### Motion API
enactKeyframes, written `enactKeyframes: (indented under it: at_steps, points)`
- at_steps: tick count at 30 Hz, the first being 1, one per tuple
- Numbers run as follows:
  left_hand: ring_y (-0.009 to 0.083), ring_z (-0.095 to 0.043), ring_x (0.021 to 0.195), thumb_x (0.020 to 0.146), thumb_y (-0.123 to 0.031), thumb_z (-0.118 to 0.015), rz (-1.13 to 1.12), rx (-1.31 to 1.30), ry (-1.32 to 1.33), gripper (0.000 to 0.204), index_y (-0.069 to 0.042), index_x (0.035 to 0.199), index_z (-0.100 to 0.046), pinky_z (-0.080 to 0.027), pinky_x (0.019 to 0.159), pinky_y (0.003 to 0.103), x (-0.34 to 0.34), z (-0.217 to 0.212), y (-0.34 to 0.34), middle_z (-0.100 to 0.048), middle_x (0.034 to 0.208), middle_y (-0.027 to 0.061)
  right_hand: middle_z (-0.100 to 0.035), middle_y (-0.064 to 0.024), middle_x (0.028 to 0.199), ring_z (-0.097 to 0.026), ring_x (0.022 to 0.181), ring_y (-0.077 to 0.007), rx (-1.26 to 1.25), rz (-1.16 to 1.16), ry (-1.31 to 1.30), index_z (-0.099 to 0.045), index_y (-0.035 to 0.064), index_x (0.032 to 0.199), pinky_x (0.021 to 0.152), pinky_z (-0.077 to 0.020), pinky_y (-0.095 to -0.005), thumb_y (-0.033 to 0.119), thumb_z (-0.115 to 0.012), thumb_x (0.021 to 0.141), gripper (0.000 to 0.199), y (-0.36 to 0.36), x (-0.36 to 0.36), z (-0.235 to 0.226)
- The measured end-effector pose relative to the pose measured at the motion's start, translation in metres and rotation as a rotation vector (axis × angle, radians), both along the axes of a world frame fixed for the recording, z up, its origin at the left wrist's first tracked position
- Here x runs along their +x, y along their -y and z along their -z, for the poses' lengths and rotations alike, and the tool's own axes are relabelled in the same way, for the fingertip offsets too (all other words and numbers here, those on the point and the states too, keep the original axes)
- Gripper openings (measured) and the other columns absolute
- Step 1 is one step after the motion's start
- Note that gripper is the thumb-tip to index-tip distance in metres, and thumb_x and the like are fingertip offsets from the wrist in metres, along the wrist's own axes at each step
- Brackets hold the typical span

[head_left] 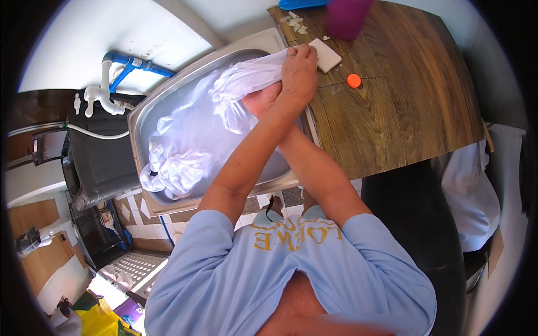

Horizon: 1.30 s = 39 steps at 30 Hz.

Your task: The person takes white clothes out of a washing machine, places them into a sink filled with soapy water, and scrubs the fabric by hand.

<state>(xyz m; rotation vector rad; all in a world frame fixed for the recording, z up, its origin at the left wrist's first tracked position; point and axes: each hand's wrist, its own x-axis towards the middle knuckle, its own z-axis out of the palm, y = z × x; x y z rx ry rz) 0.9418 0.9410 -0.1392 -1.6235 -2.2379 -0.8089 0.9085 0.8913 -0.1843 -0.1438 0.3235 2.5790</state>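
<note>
A white wet cloth (246, 78) stretches over the far right end of the steel sink (268, 38). My left hand (300, 73), its forearm crossing above the right one, pinches the cloth's edge at the sink's rim. Just beside those fingertips lies a cream bar of soap (326, 56) on the wooden countertop. My right hand (262, 99) is under the same cloth; its palm side shows, but the cloth hides its fingers. More white fabric (182, 171) lies bunched in the cloudy water (224, 148) at the sink's near left.
An orange cap (353, 81), soap shavings (297, 24) and a purple container (346, 19) are on the wooden countertop (414, 95). White taps (101, 95) on blue pipe stand left of the sink. A white cloth (471, 196) hangs below the countertop at right.
</note>
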Motion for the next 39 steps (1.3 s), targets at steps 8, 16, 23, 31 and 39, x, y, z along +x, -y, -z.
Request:
enactKeyframes:
  at_steps: [8,16,23,31,39]
  points:
    - [0.0297,-0.057,0.09,0.07,-0.001,-0.059,0.116,-0.401,-0.223,0.02,0.002,0.09,-0.06,-0.052,0.066,0.035,0.005,-0.02,0.003,-0.049,0.097,0.0107,-0.057,-0.0054,0.113,-0.052,0.106,-0.021,-0.021,0.03,-0.087,-0.053,0.0093,0.113,0.095,-0.0407,-0.0371,0.039,-0.038,0.094,0.038,0.004,0.007,0.006]
    - [0.0253,-0.061,0.091,0.084,-0.011,-0.054,0.111,-0.309,0.243,0.021,0.002,0.099,-0.06,-0.05,0.074,0.036,-0.028,-0.045,0.054,-0.06,0.094,0.0096,-0.06,-0.0056,0.107,-0.055,0.102,-0.0204,0.339,-0.035,0.259,-0.056,0.0092,0.11,0.091,-0.0436,-0.0355,0.042,-0.039,0.093,0.04,0.017,0.0,0.003]
    - [0.0154,-0.063,0.088,0.092,-0.02,-0.054,0.16,0.209,1.691,0.027,0.0,0.107,-0.062,-0.051,0.078,0.029,-0.109,-0.077,0.152,-0.065,0.099,0.0085,-0.061,-0.0089,0.106,-0.057,0.099,-0.0187,0.611,-0.139,0.404,-0.055,0.0043,0.111,0.089,-0.0444,-0.033,0.046,-0.041,0.092,0.048,0.01,-0.002,-0.031]
    - [0.0151,-0.063,0.085,0.09,-0.022,-0.058,0.17,0.259,1.751,0.027,0.0,0.105,-0.063,-0.052,0.075,0.027,-0.137,-0.053,0.225,-0.065,0.096,0.0067,-0.061,-0.0027,0.088,-0.055,0.084,-0.0128,1.002,-0.338,0.378,-0.062,0.0063,0.095,0.079,-0.0428,-0.0263,0.035,-0.056,0.089,0.03,-0.005,0.007,-0.018]
    - [0.0091,-0.055,0.062,0.081,-0.013,-0.065,0.003,0.417,1.263,0.013,-0.003,0.073,-0.063,-0.045,0.055,0.025,-0.159,-0.007,0.224,-0.061,0.07,0.001,-0.06,-0.0029,0.087,-0.056,0.082,-0.0133,0.621,-0.323,0.486,-0.059,0.0034,0.102,0.075,-0.0472,-0.0291,0.015,-0.06,0.086,0.02,0.038,-0.015,-0.028]
